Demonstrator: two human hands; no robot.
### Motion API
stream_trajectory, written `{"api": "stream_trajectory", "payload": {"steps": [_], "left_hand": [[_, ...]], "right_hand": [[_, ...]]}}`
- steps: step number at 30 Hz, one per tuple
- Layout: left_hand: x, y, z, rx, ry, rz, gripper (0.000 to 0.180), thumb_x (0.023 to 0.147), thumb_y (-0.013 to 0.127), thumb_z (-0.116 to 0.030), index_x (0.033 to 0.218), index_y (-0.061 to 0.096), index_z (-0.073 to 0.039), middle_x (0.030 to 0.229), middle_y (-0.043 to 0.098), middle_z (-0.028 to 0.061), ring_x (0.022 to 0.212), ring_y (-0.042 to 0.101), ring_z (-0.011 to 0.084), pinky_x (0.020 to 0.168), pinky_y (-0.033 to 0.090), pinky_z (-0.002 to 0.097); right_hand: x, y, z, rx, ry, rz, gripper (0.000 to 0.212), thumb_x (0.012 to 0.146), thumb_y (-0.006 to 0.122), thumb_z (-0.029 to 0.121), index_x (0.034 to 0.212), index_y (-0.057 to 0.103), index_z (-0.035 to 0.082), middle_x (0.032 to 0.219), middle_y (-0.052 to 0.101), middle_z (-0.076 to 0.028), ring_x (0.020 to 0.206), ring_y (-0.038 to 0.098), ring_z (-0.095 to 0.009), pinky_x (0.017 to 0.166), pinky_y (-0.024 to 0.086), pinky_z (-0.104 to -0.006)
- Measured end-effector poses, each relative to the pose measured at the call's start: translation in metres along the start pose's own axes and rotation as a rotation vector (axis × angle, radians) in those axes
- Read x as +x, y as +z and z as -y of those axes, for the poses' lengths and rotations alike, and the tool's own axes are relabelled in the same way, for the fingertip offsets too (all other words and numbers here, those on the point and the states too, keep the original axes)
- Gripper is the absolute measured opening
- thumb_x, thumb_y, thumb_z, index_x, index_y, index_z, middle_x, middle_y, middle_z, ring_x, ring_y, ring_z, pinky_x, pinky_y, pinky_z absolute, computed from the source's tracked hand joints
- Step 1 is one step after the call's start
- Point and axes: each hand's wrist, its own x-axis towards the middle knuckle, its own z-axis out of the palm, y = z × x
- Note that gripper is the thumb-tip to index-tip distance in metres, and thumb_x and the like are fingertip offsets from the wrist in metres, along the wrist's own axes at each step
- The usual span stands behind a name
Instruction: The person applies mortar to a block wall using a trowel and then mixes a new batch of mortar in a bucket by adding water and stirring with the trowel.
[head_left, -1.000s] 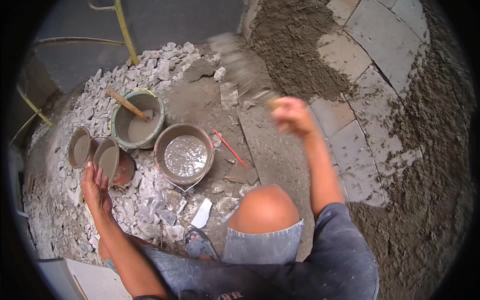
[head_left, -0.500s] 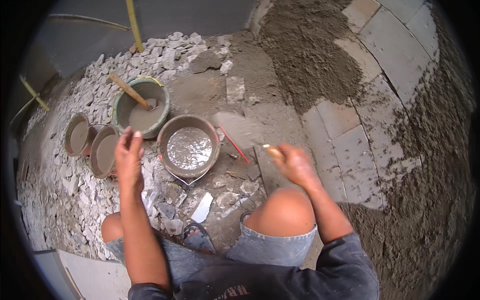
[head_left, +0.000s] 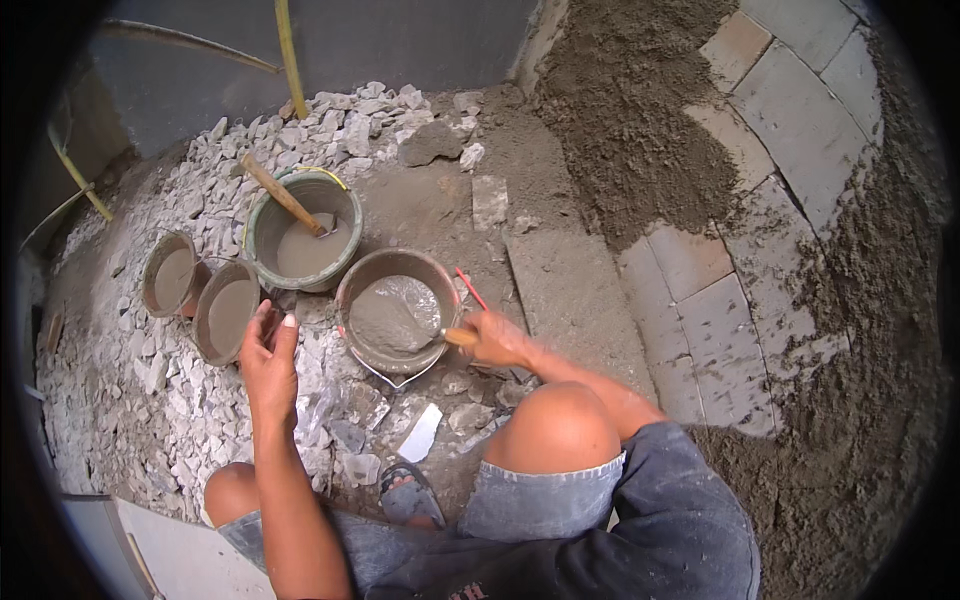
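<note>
My right hand (head_left: 493, 338) is closed round the wooden handle of a trowel (head_left: 392, 322). The trowel's grey, mortar-coated blade lies within the mouth of a round bucket (head_left: 352, 287) of wet cement; whether it touches the mix I cannot tell. A thin red stick (head_left: 470, 288) leans out beyond the bucket's right side. My left hand (head_left: 270, 365) hovers over the rubble with thumb and fingers apart, holding nothing. It is nearest to a small bucket (head_left: 204, 335) of grey slurry.
A larger green-rimmed bucket (head_left: 256, 240) holds slurry and a wooden-handled tool (head_left: 283, 195). Another small bucket (head_left: 150, 290) stands far left. White rubble (head_left: 150, 375) surrounds them. At right lie grey paving slabs (head_left: 715, 320) and spread mortar (head_left: 640, 120). Yellow poles (head_left: 290, 60) stand at the back.
My right hand has swung left with the trowel, bringing its blade from beside the bucket to within its mouth. My left hand has dropped slightly, still open. The view has shifted a little.
</note>
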Motion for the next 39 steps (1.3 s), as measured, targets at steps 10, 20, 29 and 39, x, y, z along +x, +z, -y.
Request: {"api": "stream_trajectory", "payload": {"steps": [10,20,29,39], "left_hand": [[0.039,-0.004,0.013,-0.161,-0.005,-0.181,0.063,0.101,0.067,-0.043,0.148,0.051,-0.004,0.140,0.059,0.0109,0.124,0.058,0.0193,0.100,0.046,0.0346],[0.070,-0.054,0.027,-0.312,-0.006,-0.332,0.061,0.102,0.063,-0.046,0.146,0.052,-0.005,0.146,0.055,0.0119,0.132,0.056,0.0231,0.103,0.045,0.0380],[0.078,-0.010,0.056,-0.256,-0.100,-0.170,0.070,0.098,0.069,-0.050,0.148,0.050,-0.005,0.140,0.059,0.0114,0.124,0.060,0.0218,0.099,0.046,0.0357],[0.079,0.071,0.160,0.547,-0.098,-0.184,0.068,0.095,0.068,-0.044,0.123,0.059,0.018,0.123,0.063,0.0394,0.118,0.061,0.0511,0.103,0.047,0.0504]], "right_hand": [[-0.025,-0.080,0.050,0.115,-0.223,-0.153,0.038,0.077,0.082,0.023,0.101,0.066,0.000,0.089,0.070,-0.021,0.085,0.070,-0.036,0.076,0.053,-0.0445],[-0.025,-0.189,0.042,0.838,-0.321,-0.041,0.038,0.083,0.084,0.023,0.112,0.068,0.004,0.086,0.069,-0.004,0.065,0.064,-0.009,0.052,0.053,-0.0228],[-0.283,-0.285,-0.057,0.353,0.234,-1.206,0.024,0.092,0.077,0.025,0.096,0.059,0.009,0.070,0.056,0.003,0.050,0.049,-0.005,0.040,0.035,-0.0214],[-0.101,-0.108,0.034,-0.411,0.181,-0.311,0.022,0.095,0.066,0.028,0.106,0.069,0.008,0.096,0.075,-0.018,0.085,0.073,-0.040,0.073,0.057,-0.0486]]}}
